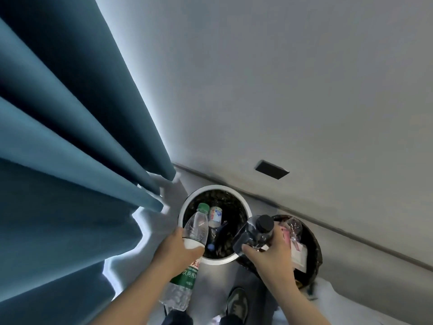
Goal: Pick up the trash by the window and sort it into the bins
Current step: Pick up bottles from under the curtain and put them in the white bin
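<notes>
Clear plastic fills my left grip [181,248]: fingers and thumb are curled round the middle of a water bottle [195,231] with a green cap, its neck tilted out over the white-rimmed bin [210,189]. My right grip [271,250] is wrapped round the lower part of a dark bottle [254,233] with a black cap, which hangs above the place where that bin meets the black bin [316,249] just beside it. Both bins stand on the floor at the foot of the wall, near the blue curtain [70,160]. The white-rimmed one has a small labelled bottle [215,216] and other dark pieces lying in it; the black one holds crumpled wrappers and paper [297,249]. I judge the sorting well under way: some trash is binned, and these two bottles are gathered but not yet dropped. Both look to belong with the other bottles. Whether more trash lies by the window I cannot tell.
</notes>
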`<state>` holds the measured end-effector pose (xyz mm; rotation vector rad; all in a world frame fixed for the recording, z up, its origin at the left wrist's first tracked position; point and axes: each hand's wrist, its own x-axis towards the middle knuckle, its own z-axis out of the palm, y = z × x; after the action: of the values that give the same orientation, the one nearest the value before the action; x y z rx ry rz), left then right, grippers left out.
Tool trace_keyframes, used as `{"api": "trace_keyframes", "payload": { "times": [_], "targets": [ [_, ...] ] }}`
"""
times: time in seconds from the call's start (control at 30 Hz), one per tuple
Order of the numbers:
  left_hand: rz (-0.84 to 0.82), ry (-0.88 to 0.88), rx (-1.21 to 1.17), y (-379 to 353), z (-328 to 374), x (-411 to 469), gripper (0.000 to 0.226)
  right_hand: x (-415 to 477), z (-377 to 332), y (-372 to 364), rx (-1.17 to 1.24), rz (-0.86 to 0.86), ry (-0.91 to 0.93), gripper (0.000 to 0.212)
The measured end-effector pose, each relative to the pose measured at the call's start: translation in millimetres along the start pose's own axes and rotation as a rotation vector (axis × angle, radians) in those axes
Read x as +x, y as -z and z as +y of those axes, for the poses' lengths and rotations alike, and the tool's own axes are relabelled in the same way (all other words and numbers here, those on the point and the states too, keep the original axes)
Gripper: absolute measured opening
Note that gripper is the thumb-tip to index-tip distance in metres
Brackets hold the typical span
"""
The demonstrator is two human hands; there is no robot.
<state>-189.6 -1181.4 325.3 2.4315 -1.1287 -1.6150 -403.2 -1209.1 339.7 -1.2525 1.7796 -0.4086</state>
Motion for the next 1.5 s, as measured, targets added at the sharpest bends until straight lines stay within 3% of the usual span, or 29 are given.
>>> {"api": "trace_keyframes", "payload": {
  "times": [0.27,0.53,0.9,1.1,1.5],
  "targets": [
    [0.037,0.125,0.003,-53.3,-13.7,92.4,0.060,43.2,54.8,-38.5,-0.001,-0.021,-0.020,0.049],
    [0.150,0.132,0.002,-79.9,-27.3,150.4,0.064,80.2,80.8,-70.3,0.017,0.001,-0.016,0.052],
    [0.123,0.059,-0.056,-87.5,-57.5,149.7,0.051,115.4,87.5,-103.3,-0.008,-0.005,-0.139,0.055],
    [0.110,0.041,-0.061,-83.9,-60.2,148.9,0.048,118.8,87.5,-116.8,-0.091,-0.106,-0.173,0.076],
    [0.084,-0.009,-0.115,-52.6,-41.5,113.3,0.041,84.6,56.5,-107.8,-0.137,-0.115,-0.170,0.063]
  ]
}}
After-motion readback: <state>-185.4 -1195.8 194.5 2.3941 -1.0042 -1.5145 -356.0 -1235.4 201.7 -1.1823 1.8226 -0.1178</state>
